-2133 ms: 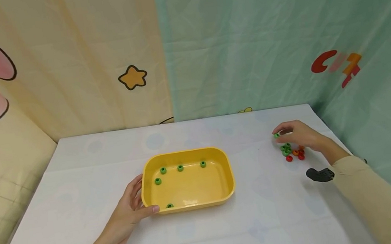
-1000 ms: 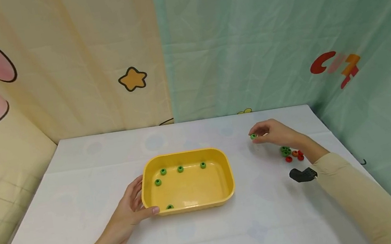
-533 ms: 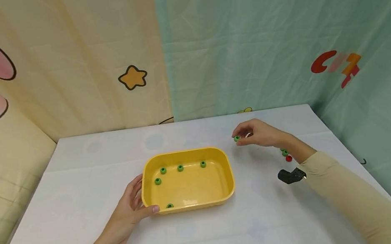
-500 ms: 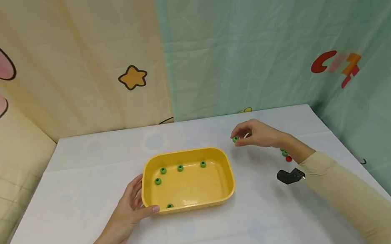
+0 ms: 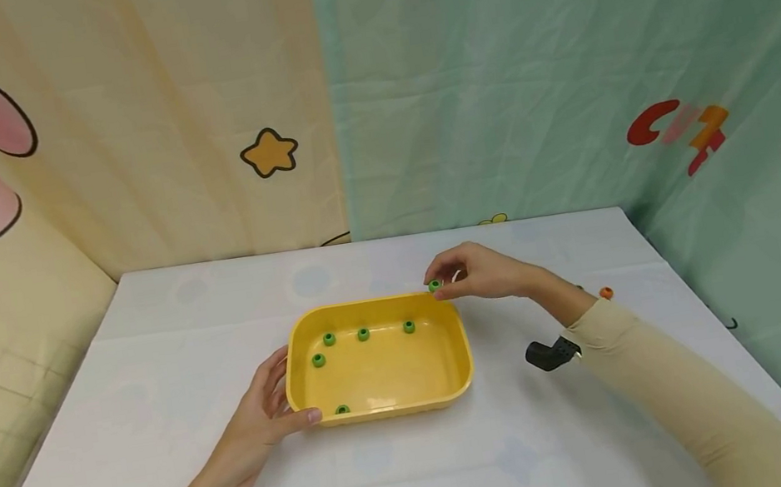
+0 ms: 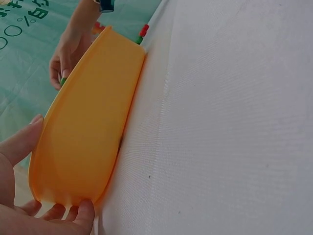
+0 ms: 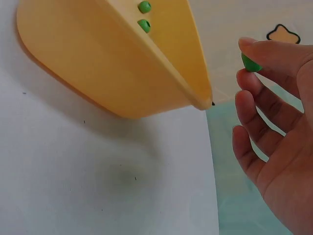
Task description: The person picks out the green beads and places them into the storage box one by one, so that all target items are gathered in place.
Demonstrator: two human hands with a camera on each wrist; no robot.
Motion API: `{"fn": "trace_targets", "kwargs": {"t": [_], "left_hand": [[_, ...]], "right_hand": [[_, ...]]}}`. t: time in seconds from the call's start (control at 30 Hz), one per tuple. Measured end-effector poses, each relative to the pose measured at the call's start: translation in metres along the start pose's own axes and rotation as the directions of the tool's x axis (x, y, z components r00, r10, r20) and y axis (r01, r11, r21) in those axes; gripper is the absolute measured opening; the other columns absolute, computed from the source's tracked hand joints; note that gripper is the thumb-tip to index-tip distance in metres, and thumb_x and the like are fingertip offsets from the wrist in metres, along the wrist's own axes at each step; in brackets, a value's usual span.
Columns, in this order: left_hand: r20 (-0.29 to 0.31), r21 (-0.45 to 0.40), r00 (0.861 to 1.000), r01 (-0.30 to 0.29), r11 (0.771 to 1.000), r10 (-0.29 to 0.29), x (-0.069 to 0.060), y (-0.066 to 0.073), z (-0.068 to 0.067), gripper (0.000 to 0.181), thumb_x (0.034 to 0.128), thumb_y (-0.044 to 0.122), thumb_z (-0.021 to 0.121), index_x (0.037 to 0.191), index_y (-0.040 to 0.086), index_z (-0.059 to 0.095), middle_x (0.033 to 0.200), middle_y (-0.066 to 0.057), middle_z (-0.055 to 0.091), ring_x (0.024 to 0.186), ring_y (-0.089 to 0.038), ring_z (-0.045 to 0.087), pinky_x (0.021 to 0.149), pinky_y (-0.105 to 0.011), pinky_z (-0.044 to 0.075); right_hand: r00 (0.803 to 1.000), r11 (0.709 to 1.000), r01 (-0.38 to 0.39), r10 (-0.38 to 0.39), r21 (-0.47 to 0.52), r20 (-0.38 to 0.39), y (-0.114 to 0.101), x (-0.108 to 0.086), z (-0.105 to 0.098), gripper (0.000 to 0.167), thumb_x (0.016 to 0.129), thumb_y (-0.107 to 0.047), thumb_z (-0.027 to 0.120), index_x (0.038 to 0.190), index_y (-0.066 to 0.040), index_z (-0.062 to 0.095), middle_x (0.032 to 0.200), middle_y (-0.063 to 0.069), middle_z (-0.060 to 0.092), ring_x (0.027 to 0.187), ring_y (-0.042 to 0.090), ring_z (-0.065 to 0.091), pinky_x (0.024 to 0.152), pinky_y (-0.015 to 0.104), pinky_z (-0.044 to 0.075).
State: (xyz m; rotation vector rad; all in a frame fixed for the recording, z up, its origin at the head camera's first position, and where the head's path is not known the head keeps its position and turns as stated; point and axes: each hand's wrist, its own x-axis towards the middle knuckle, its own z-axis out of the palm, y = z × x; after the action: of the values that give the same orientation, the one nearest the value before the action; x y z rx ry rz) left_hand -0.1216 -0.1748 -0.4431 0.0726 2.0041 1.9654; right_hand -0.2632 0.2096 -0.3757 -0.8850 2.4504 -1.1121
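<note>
My left hand (image 5: 260, 414) grips the left end of a yellow tray (image 5: 385, 411), thumb over the near rim; in the left wrist view its fingers curl round the end of the tray (image 6: 88, 122). Several green beads (image 5: 363, 334) lie inside, mostly toward the back and left. My right hand (image 5: 481, 270) pinches one green bead (image 5: 435, 286) between thumb and index finger at the tray's back right corner. In the right wrist view the pinched bead (image 7: 251, 62) is held off to the side of the tray, the other fingers loosely bent.
An orange bead (image 5: 606, 293) lies on the white table (image 5: 425, 474) beyond my right forearm, which hides most of the loose pile. Red beads (image 6: 144, 30) show past the tray in the left wrist view. A black device (image 5: 553, 354) is attached at my right wrist.
My right hand has moved left from the bead pile to the tray's back right corner, carrying the green bead. My left hand and the tray have stayed in place.
</note>
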Motion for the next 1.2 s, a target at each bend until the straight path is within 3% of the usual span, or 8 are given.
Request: {"fn": "trace_targets", "kwargs": {"t": [0.07,0.33,0.53,0.8,1.03,1.2], "left_hand": [[0.001,0.000,1.000,0.002,1.000,-0.002,0.000,0.000,0.000,0.109,0.0855,0.001,0.083,0.166,0.016,0.012,0.170,-0.008,0.015,0.155,-0.031,0.016,0.121,-0.039,0.025],[0.009,-0.002,1.000,-0.010,1.000,0.010,-0.001,0.003,0.000,0.109,0.0860,0.001,0.083,0.166,0.015,0.010,0.171,-0.010,0.015,0.155,-0.032,0.016,0.120,-0.036,0.027],[0.014,-0.001,1.000,-0.015,1.000,0.015,0.000,0.003,0.002,0.109,0.0865,0.000,0.082,0.167,0.015,0.009,0.171,-0.012,0.014,0.155,-0.034,0.015,0.121,-0.042,0.024],[-0.014,-0.002,1.000,0.010,1.000,-0.010,-0.002,0.000,-0.001,0.108,0.0853,0.001,0.083,0.166,0.017,0.013,0.169,-0.010,0.018,0.155,-0.032,0.018,0.109,-0.018,0.038],[-0.017,0.004,1.000,0.023,1.000,-0.023,-0.002,0.000,-0.001,0.108,0.0861,0.003,0.084,0.166,0.018,0.013,0.170,-0.008,0.018,0.155,-0.031,0.019,0.120,-0.037,0.028],[-0.014,0.005,1.000,0.019,1.000,-0.019,-0.001,0.001,0.000,0.107,0.0861,0.003,0.083,0.166,0.018,0.013,0.170,-0.008,0.018,0.155,-0.030,0.019,0.121,-0.040,0.026]], "right_hand": [[1.000,1.000,0.012,-0.012,-0.003,0.013,-0.004,0.004,0.004,0.023,0.097,-0.014,0.075,0.116,-0.002,0.073,0.105,0.001,0.070,0.094,0.024,0.061,0.086,0.035,0.059],[0.996,0.997,0.067,-0.065,-0.030,0.055,-0.022,0.020,0.017,0.024,0.096,-0.013,0.075,0.116,0.001,0.073,0.103,-0.002,0.071,0.094,0.021,0.062,0.089,0.038,0.058],[0.994,0.995,0.088,-0.085,-0.047,0.068,-0.030,0.029,0.024,0.022,0.096,-0.011,0.075,0.115,0.000,0.073,0.101,-0.004,0.071,0.093,0.019,0.063,0.089,0.038,0.058],[0.987,0.985,0.152,-0.146,-0.082,0.072,-0.033,0.041,0.034,0.033,0.097,-0.012,0.075,0.128,-0.004,0.068,0.115,0.013,0.068,0.098,0.016,0.065,0.091,0.042,0.057],[0.993,0.991,0.107,-0.103,-0.075,0.058,-0.026,0.035,0.031,0.033,0.097,-0.011,0.075,0.128,-0.006,0.068,0.115,0.013,0.068,0.098,0.018,0.065,0.092,0.041,0.058],[0.996,0.995,0.080,-0.078,-0.062,0.035,-0.022,0.025,0.024,0.031,0.097,-0.012,0.075,0.127,-0.007,0.069,0.113,0.011,0.069,0.099,0.019,0.065,0.092,0.040,0.058]]}}
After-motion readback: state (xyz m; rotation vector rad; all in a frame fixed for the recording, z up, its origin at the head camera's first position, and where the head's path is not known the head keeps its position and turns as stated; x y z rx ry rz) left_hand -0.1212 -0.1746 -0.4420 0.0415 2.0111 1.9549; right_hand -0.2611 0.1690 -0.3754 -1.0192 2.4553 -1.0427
